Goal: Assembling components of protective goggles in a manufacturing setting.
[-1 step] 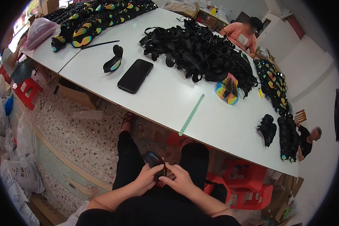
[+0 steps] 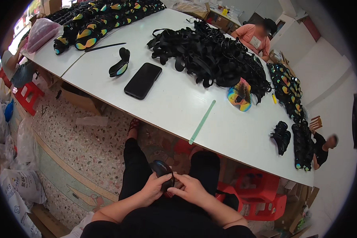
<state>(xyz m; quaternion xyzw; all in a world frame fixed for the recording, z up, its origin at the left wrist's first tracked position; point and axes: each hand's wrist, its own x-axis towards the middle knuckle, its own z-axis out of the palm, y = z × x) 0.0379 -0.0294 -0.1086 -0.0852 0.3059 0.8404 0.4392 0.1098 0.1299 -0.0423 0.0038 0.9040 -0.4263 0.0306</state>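
Low over my lap, I hold a pair of black swim goggles [image 2: 160,168] with both hands. My left hand [image 2: 153,187] is closed round the near part, its thumb pressed on the dark surface. At the right edge of the goggles, my right hand [image 2: 190,188] grips with bent fingers and thumb; its fingertips are partly hidden. Another pair of goggles [image 2: 120,65] lies folded on the white table [image 2: 170,107], beside a black phone [image 2: 142,81]. Near the table's front edge is a green toothed strip [image 2: 202,121].
A big heap of black straps [image 2: 210,51] covers the table's middle, with a rainbow-coloured sheet [image 2: 239,95] beside it. Rows of mirrored goggles [image 2: 87,35] lie far left, and more goggles [image 2: 281,137] at right. Red stools [image 2: 261,190] stand under the table. Several people sit around.
The right thumb and fingers have shifted very slightly against the goggles. Everything else stays as it was.
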